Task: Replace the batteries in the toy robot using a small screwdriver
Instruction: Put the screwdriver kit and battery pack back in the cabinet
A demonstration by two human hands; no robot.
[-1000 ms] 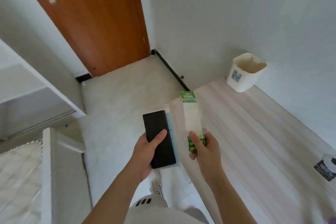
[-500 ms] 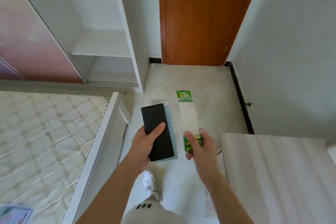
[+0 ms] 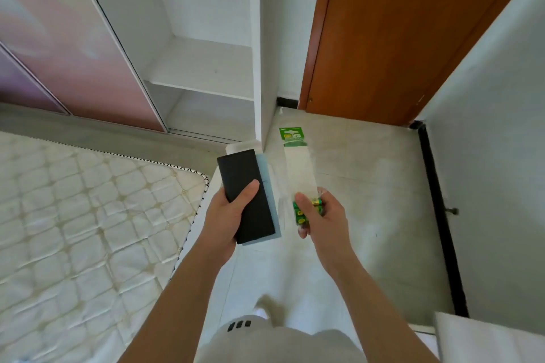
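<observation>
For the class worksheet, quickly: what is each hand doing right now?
Left hand: grips the black flat box.
Right hand: grips the battery pack.

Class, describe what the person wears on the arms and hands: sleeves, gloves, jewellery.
The left hand and right hand are bare: no gloves, rings, watch or bracelet visible. Both arms are uncovered as far as the frame shows; no sleeves appear.

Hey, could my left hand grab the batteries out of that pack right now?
Probably not: the left hand grips the black case, and the right hand pinches the pack right over the batteries.
</observation>
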